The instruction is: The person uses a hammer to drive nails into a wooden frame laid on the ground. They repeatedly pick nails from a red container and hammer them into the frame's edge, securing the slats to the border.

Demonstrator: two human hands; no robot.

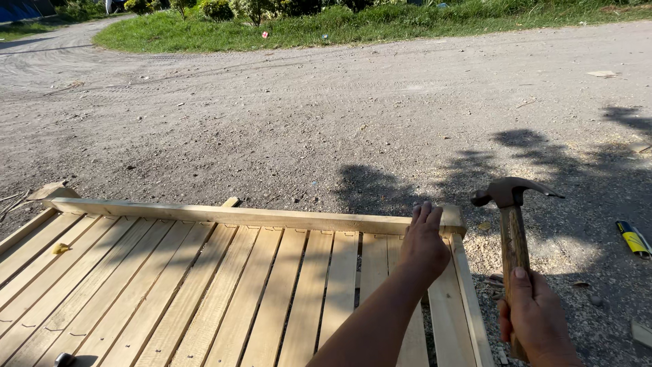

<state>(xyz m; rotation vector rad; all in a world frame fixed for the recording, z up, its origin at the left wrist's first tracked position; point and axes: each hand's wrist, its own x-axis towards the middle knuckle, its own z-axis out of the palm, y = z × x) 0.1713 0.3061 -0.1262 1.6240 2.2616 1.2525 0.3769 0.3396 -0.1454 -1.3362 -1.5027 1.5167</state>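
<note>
My right hand (pixel 536 316) grips the wooden handle of a claw hammer (pixel 511 204), held upright just past the right edge of a slatted wooden panel (pixel 204 285). The hammer's dark metal head sits above the gravel, level with the panel's top rail (pixel 238 216). My left hand (pixel 424 241) rests flat, fingers together, on the slats at the panel's far right corner, fingertips touching the top rail. It holds nothing that I can see.
The panel lies on a gravel road (pixel 326 115). A yellow and black tool (pixel 633 239) lies on the ground at the right. Sawdust (pixel 543 251) and wood scraps lie beside the panel. Grass (pixel 339 24) borders the far side of the road.
</note>
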